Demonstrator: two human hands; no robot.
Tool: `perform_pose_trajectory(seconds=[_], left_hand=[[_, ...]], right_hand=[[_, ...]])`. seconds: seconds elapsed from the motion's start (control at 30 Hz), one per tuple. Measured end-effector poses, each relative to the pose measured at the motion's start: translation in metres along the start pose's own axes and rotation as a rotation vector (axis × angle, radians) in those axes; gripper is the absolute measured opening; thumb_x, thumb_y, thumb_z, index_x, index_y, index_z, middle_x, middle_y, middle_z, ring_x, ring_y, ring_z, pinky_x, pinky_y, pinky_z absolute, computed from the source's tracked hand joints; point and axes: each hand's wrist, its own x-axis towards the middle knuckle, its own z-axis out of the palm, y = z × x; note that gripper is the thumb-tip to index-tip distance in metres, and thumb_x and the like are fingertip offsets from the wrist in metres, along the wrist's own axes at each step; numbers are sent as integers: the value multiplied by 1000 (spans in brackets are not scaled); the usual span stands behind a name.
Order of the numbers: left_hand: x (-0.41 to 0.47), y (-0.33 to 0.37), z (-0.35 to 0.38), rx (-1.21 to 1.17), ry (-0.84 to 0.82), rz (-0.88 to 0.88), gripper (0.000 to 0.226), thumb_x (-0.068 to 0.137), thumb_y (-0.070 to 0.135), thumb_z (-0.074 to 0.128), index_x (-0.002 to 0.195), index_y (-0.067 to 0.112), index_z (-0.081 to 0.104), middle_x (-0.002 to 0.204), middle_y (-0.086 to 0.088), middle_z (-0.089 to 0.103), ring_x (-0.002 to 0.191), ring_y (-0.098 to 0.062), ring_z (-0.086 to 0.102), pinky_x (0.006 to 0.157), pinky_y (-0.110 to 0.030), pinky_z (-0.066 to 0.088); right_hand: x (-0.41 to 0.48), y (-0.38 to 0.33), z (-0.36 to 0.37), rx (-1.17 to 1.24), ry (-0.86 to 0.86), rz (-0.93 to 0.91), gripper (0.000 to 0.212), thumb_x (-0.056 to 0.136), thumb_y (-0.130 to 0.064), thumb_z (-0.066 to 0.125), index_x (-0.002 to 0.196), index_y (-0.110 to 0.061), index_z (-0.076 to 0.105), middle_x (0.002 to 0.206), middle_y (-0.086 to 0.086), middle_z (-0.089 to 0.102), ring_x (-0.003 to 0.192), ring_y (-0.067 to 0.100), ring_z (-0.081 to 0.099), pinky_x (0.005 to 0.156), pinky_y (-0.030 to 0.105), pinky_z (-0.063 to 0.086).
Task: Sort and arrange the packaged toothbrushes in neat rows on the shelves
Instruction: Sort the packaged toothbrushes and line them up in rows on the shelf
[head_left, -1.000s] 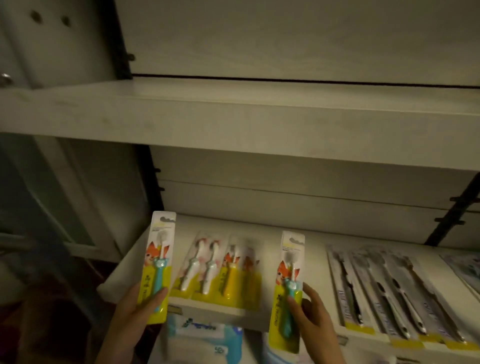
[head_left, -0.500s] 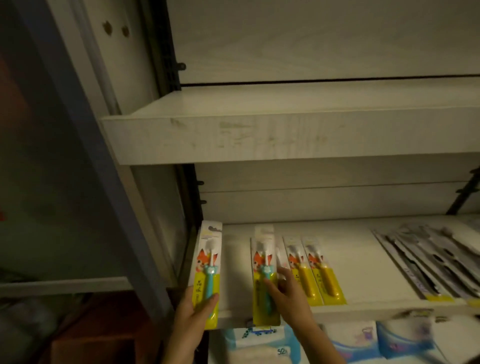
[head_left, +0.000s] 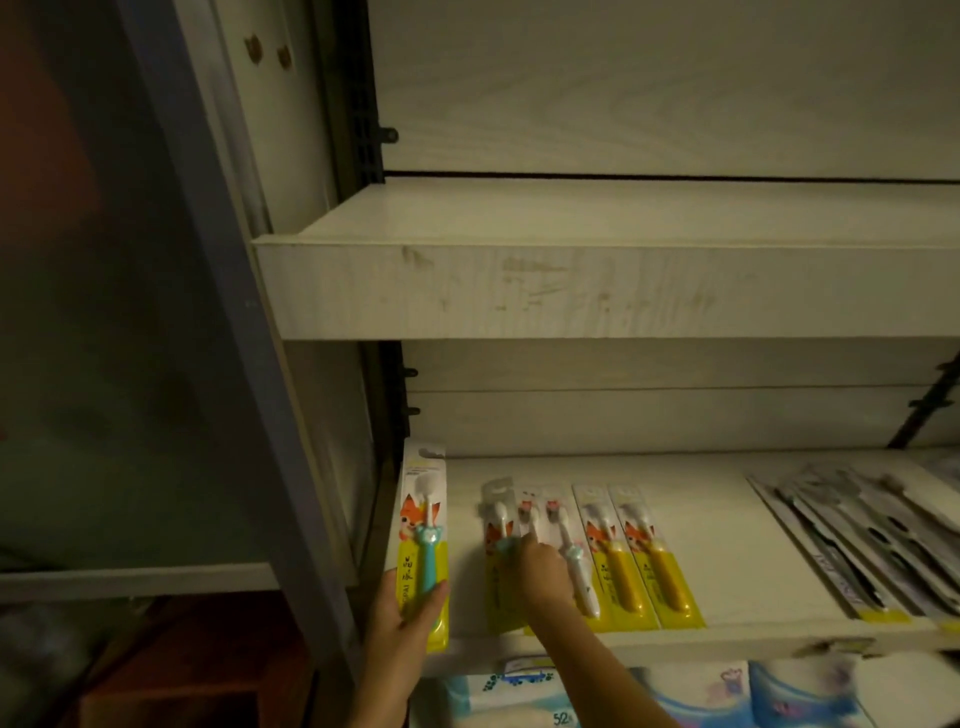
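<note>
Holding two fox-print toothbrush packs at the lower shelf's (head_left: 675, 644) front edge.
Left hand (head_left: 400, 618) grips a teal pack (head_left: 423, 530) upright, bristles up; right hand (head_left: 540, 571) covers a second pack (head_left: 496, 540) lying flat, its head pointing rearward, grip unclear.

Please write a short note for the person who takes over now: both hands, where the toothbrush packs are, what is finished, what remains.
Left hand grips an upright teal pack at the left end of the shelf. Right hand rests on a second teal pack lying in the row; grip unclear.
Done: white pack and two yellow packs lie side by side; grey packs lie at the right.
To do: straighten the second teal pack, lay the upright one beside it.
</note>
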Motion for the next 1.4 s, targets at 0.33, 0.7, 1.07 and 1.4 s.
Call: perform_pose_trajectory(seconds=[0.33, 0.7, 1.07, 1.4], left_hand=[[-5, -1, 3, 45, -48, -17, 33, 68, 33, 78, 93, 22, 60, 91, -12, 64, 86, -27, 61, 80, -41, 49], [-27, 3, 3, 10, -239, -52, 33, 76, 1, 70, 106, 12, 59, 87, -8, 70, 73, -4, 68, 62, -13, 51], [-14, 11, -18, 66, -61, 4, 36, 76, -4, 69, 102, 15, 54, 99, -3, 56, 88, -7, 52, 62, -13, 44], [-23, 13, -19, 43, -74, -17, 36, 63, 11, 73, 92, 21, 54, 97, -5, 56, 87, -10, 53, 54, 0, 41]], right_hand=[[-13, -2, -3, -206, 51, -130, 29, 95, -19, 43, 122, -12, 51, 126, 8, 52, 109, 21, 56, 91, 31, 50], [-80, -14, -2, 886, -150, -217, 16, 87, -23, 63, 104, -23, 61, 94, 2, 69, 87, 15, 67, 79, 28, 57], [-11, -40, 10, 476, -134, -103, 33, 88, -31, 59, 116, -13, 56, 113, 7, 65, 101, 21, 63, 87, 36, 54], [-9, -38, 19, 48, -81, -141, 25, 96, -21, 45, 117, -10, 53, 114, 7, 64, 102, 19, 63, 81, 24, 48]])
